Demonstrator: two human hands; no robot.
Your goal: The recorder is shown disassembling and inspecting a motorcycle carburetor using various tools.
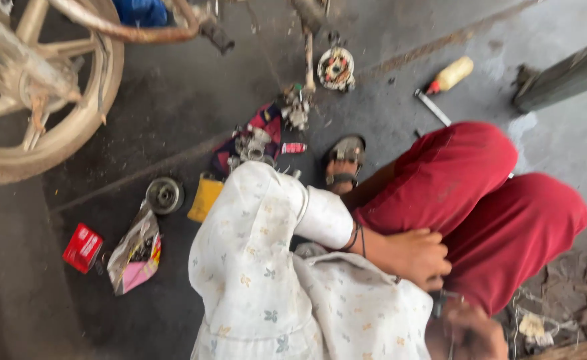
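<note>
the red-trousered knee (467, 193) fills the right of the view and serves as the landmark here. up and to the left of the knee a sandalled foot (343, 163) rests on the dark oily floor (173, 100), and beyond the foot lies a cluster of small engine parts (257, 143) on a red and blue cloth, with a round coil plate (336, 68) further up. above the knee sit a yellow bottle (450, 75) and a metal rod (432, 107). far left of the knee a dusty spoked wheel (37, 87) crowds the top corner; a round pulley (164, 195), a yellow pad (205, 197), a crumpled packet (135, 253) and a small red box (82, 248) are scattered between. bare floor opens between wheel and foot; a pale floral sleeve (260, 253) blocks the lower middle. the left hand (413, 257) rests against the knee's lower edge, fingers curled inward, apparently grasping nothing. the right hand (467, 330), below the knee, is blurred; i cannot tell whether its fingers are clenched or loose.
</note>
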